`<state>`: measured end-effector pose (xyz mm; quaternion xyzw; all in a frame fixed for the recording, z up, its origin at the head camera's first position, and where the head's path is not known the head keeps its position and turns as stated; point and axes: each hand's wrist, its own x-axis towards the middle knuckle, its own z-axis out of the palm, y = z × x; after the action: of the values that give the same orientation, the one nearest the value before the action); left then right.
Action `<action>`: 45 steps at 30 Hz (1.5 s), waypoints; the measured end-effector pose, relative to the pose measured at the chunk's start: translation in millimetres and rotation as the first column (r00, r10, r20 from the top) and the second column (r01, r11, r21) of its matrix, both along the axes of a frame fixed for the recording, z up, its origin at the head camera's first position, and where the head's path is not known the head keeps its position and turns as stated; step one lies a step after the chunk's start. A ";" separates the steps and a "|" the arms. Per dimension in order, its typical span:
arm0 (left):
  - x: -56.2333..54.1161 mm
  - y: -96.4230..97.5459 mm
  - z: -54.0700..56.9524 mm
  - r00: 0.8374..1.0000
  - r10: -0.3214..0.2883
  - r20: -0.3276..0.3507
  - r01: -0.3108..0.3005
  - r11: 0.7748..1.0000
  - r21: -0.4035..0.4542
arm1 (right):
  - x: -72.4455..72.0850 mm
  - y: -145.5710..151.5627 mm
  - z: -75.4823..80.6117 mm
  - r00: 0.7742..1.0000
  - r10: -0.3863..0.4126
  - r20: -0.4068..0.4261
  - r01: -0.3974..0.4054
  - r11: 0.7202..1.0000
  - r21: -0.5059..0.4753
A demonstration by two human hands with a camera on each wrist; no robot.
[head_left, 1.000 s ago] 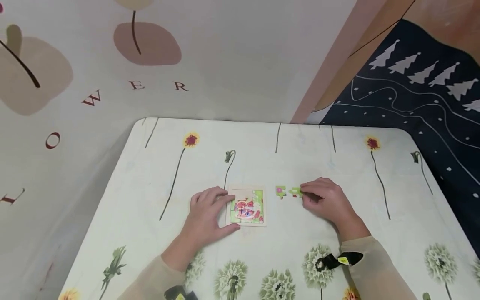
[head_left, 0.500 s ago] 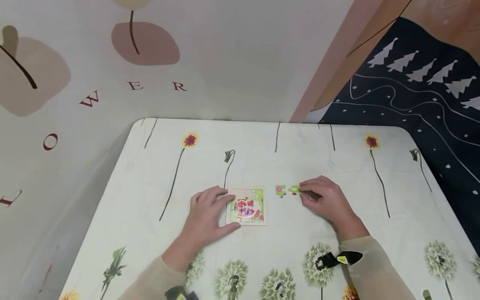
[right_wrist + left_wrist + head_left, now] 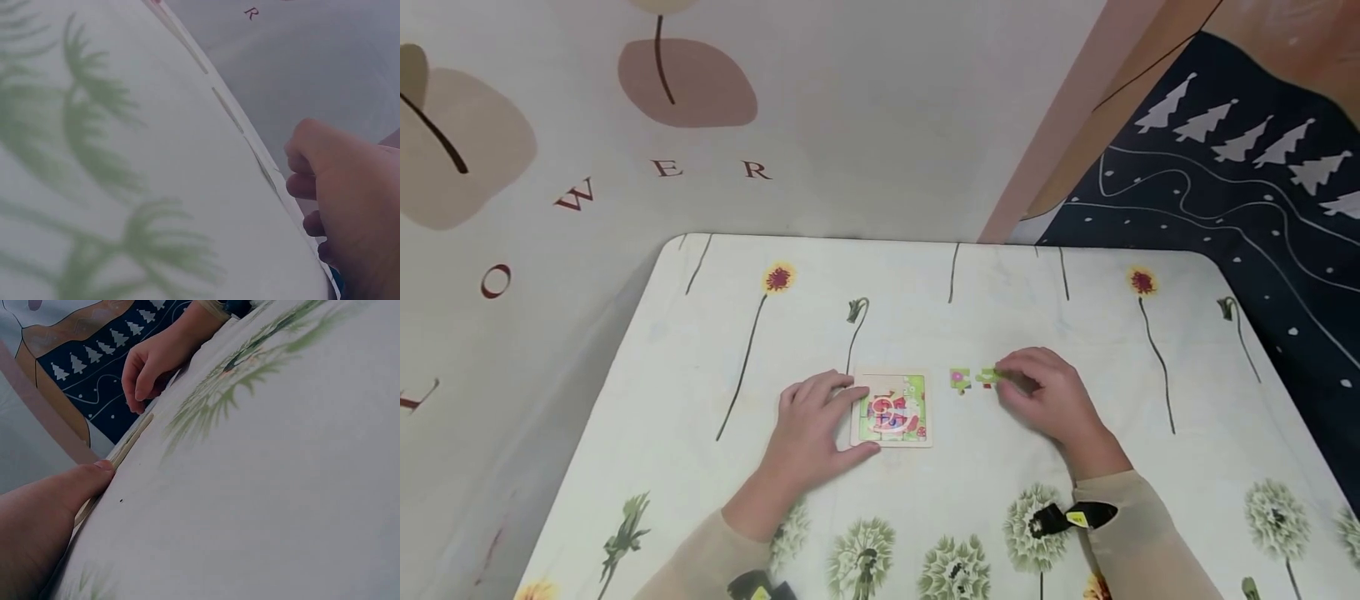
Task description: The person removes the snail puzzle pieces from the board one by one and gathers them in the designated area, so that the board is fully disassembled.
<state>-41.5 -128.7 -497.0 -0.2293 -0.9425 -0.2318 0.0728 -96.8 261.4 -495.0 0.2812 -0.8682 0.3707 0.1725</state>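
Observation:
A small square puzzle board (image 3: 927,417) with a pale wooden frame and a red-and-green picture lies on the table; its upper left is bare wood. My left hand (image 3: 808,433) rests at its left side. The spread fingers touch the upper left corner and the straight thumb lies along the front edge, as the left wrist view also shows. Right of the board lies a green puzzle piece (image 3: 959,378) with a pink flower. Beside it, my right hand (image 3: 1052,396) pinches the right end of another green puzzle piece (image 3: 986,377), which the fingertips partly cover.
The white table (image 3: 760,350) is printed with flowers and dandelions. Behind it stands a pale wall (image 3: 880,125) with printed letters, and a dark panel (image 3: 1195,183) with white trees is at the right. Black straps sit at both wrists.
The right hand has shifted very slightly left and away from me, and a bit more of its piece shows. The left hand and the board have stayed in place.

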 end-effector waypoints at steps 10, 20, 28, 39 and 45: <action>-1.8 -0.6 1.6 1.000 -0.011 -0.021 0.011 1.000 0.007 | -0.5 -23.1 10.0 0.997 -0.070 -0.027 0.070 0.997 -0.018; -1.5 -1.2 0.2 1.000 -0.002 0.002 0.002 1.000 -0.013 | 14.2 -90.3 21.3 0.999 -0.037 0.029 0.035 0.997 0.062; -3.0 -2.1 1.4 0.999 -0.026 -0.021 0.026 1.000 0.002 | 24.5 -124.4 15.3 0.987 -0.141 0.082 0.119 0.966 0.230; -0.5 -3.4 2.5 1.000 -0.018 -0.022 0.019 1.000 0.018 | 25.4 -126.8 13.3 0.972 -0.187 0.145 0.132 0.937 0.322; 0.3 -3.3 1.9 1.000 -0.014 -0.016 0.014 1.000 0.020 | 25.9 -128.3 15.7 0.970 -0.191 0.153 0.129 0.930 0.343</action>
<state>-41.2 -131.9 -495.0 -0.2369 -0.9380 -0.2399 0.0808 -70.9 133.1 -479.3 0.1988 -0.9502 0.2288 0.0719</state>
